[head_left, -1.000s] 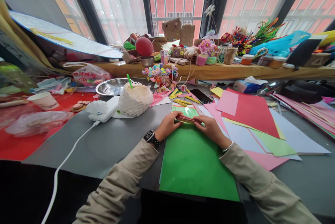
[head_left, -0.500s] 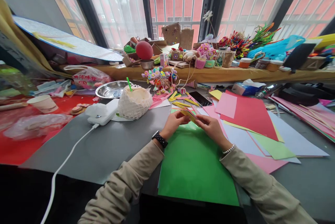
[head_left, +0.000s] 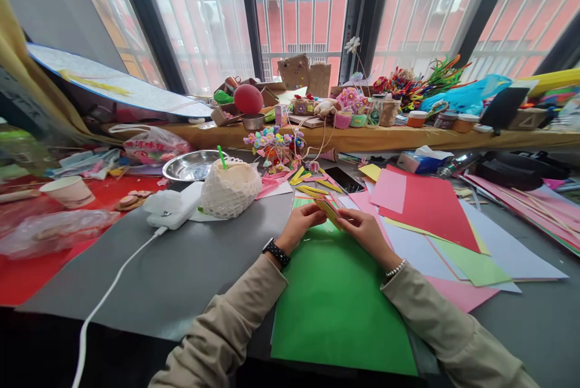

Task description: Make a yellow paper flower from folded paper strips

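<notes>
Between my two hands is a small piece of folded yellow paper point(head_left: 329, 213), held just above the green sheet point(head_left: 342, 309). My left hand point(head_left: 301, 225) pinches its left side with thumb and fingers. On the other side, my right hand point(head_left: 365, 231) grips the right edge, its fingers closed. Just beyond my hands lie several yellow paper strips point(head_left: 312, 190) and some pink strips point(head_left: 272, 184). The fingers partly hide the held piece, so its exact folds are not clear.
Coloured paper sheets point(head_left: 423, 206) overlap to the right. At left stand a coconut in white netting point(head_left: 231, 190), a metal plate point(head_left: 188, 165), a white charger point(head_left: 174, 206) with its cable, and a paper cup point(head_left: 69, 192). A dark phone point(head_left: 345, 180) lies beyond the strips.
The yellow paper is tilted more upright between my hands, showing more of its face. Both hands sit slightly lower in the view, which has itself shifted a little.
</notes>
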`<act>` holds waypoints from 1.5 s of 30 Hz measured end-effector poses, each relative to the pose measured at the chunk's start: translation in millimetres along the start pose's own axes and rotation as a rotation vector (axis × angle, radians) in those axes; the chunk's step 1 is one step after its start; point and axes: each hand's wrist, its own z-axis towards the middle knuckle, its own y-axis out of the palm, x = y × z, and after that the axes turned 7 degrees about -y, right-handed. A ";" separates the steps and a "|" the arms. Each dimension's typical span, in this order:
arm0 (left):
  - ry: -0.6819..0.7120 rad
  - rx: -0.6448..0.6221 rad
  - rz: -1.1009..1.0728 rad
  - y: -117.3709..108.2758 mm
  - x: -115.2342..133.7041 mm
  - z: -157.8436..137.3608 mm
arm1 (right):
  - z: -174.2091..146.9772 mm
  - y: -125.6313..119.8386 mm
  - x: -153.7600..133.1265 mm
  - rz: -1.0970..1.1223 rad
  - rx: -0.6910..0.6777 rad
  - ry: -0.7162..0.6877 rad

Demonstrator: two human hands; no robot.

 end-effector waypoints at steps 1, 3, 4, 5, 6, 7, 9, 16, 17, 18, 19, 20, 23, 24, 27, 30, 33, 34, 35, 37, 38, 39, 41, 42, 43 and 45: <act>-0.001 0.001 -0.013 0.1 -0.1 -0.1 | -0.1 -0.1 -0.3 -0.023 0.004 -0.024; -0.019 -0.015 -0.049 0.4 0.4 -1.2 | -0.2 -0.6 -1.0 -0.103 0.017 -0.108; -0.031 -0.038 -0.074 0.5 1.1 -2.0 | -0.2 -1.0 -1.2 -0.160 0.028 -0.163; -0.041 -0.071 -0.106 0.4 1.9 -2.8 | -0.2 -1.5 -1.2 -0.219 0.041 -0.219; -0.048 -0.106 -0.142 0.2 2.9 -3.7 | -0.1 -1.9 -1.0 -0.276 0.055 -0.272; -0.055 -0.134 -0.180 0.0 4.0 -4.4 | -0.1 -2.2 -0.6 -0.328 0.068 -0.321; -0.071 -0.152 -0.237 -0.2 5.9 -5.5 | 0.0 -2.5 0.2 -0.409 0.086 -0.398; -0.108 -0.119 -0.253 0.0 10.1 -7.3 | -0.2 -2.3 0.8 -0.504 0.093 -0.476; -0.118 -0.121 -0.266 -0.3 10.7 -7.5 | -0.2 -2.6 0.4 -0.502 0.095 -0.478; -0.131 -0.126 -0.283 -0.8 11.4 -7.7 | -0.3 -3.0 -0.1 -0.497 0.096 -0.480; -0.146 -0.132 -0.302 -1.3 12.2 -7.9 | -0.4 -3.4 -0.6 -0.491 0.097 -0.482; -0.163 -0.139 -0.320 -1.8 13.1 -8.2 | -0.5 -3.8 -1.2 -0.484 0.100 -0.485; -0.205 -0.148 -0.366 -2.3 16.1 -9.5 | -1.0 -4.8 -2.7 -0.474 0.105 -0.493; -0.214 -0.143 -0.376 -2.1 17.0 -9.9 | -1.2 -4.9 -2.9 -0.477 0.106 -0.498; -0.235 -0.106 -0.384 -1.5 17.9 -10.1 | -1.7 -4.5 -2.1 -0.507 0.100 -0.528; -0.240 -0.054 -0.361 -2.0 15.6 -8.1 | -2.2 -3.1 0.3 -0.562 0.085 -0.562; -0.242 -0.039 -0.321 -3.4 12.5 -5.4 | -2.6 -2.0 1.9 -0.591 0.080 -0.569; -0.243 -0.041 -0.306 -3.9 11.9 -4.8 | -2.7 -2.1 1.8 -0.587 0.078 -0.565; -0.246 -0.038 -0.292 -4.3 11.7 -4.4 | -2.6 -2.4 1.5 -0.577 0.075 -0.558; -0.254 -0.029 -0.275 -4.8 12.5 -4.5 | -2.3 -4.0 0.1 -0.547 0.071 -0.538; -0.255 -0.020 -0.273 -4.9 13.3 -5.0 | -1.9 -5.3 -0.7 -0.529 0.073 -0.523; -0.253 -0.010 -0.271 -5.0 14.3 -5.7 | -1.5 -6.7 -1.4 -0.510 0.080 -0.507; -0.238 0.016 -0.261 -4.9 16.3 -7.3 | -0.5 -9.9 -2.3 -0.467 0.106 -0.468; -0.228 0.028 -0.253 -4.8 17.1 -8.0 | 0.0 -11.3 -2.4 -0.443 0.127 -0.443; -0.219 0.039 -0.243 -4.6 17.6 -8.6 | 0.5 -12.6 -2.3 -0.418 0.151 -0.417; -0.213 0.038 -0.227 -4.1 17.6 -9.1 | 0.9 -14.0 -1.7 -0.382 0.201 -0.369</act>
